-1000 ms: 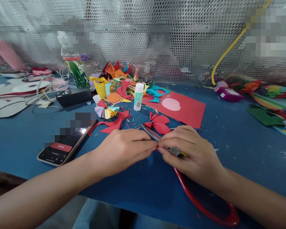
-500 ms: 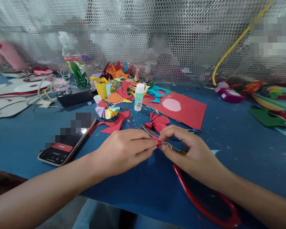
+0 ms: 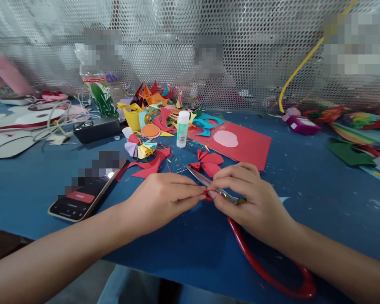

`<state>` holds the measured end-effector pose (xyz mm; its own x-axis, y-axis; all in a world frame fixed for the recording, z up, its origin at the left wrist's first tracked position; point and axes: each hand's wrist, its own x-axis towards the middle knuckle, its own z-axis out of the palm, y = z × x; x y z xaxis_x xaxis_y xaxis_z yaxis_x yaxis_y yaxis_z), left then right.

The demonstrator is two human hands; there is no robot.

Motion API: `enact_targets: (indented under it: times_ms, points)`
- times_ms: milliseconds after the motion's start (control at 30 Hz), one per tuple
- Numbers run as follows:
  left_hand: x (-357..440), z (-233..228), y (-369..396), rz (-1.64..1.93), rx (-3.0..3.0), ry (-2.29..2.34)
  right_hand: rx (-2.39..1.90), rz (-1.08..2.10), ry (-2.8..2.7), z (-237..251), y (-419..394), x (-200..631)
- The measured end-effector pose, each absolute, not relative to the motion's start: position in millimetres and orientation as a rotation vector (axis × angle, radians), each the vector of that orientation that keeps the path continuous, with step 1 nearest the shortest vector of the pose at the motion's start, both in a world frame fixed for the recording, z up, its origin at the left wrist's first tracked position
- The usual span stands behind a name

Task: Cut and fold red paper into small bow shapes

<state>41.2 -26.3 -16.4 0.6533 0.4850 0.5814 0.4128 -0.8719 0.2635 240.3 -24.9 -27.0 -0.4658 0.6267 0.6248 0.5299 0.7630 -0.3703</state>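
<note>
Between my two hands is a small piece of red paper (image 3: 206, 195), mostly hidden by fingertips. My left hand (image 3: 164, 202) pinches its left side, and my right hand (image 3: 243, 194) pinches it from the right with thumb and fingers. A pair of scissors (image 3: 199, 175) with a red handle lies on the table beneath my right hand, blades pointing up and left. Just beyond the fingers rest red paper petals (image 3: 211, 160). A glue stick (image 3: 182, 130) with a white cap stands upright farther back.
A phone (image 3: 88, 185) lies left of my left hand. Behind it are a black box (image 3: 96, 130) and a green-labelled bottle (image 3: 99, 95). Colourful paper scraps (image 3: 155, 101) pile up at the back, near a red sheet (image 3: 253, 145). A perforated metal panel (image 3: 164, 55) closes the far side.
My right fingers have shifted on the small red paper, the upper ones now stretched farther over it. Both hands still hold it in about the same place. The view has moved slightly.
</note>
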Motion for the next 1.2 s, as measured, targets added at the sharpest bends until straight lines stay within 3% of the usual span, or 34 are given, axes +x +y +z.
enact_targets:
  times_ms: [500,1000,1200]
  points:
    - [44.4,-15.9,-24.2,1.156,2.641,0.704,-0.815,0.118,-2.155,-27.6,-24.2,240.5]
    - [49.4,-12.8,-28.9,0.969,2.539,0.893,-0.695,0.037,-2.22,-25.7,-28.1,240.7]
    - [49.2,-13.8,-29.6,1.135,2.657,0.892,-0.799,0.051,-2.172,-23.1,-26.3,240.3]
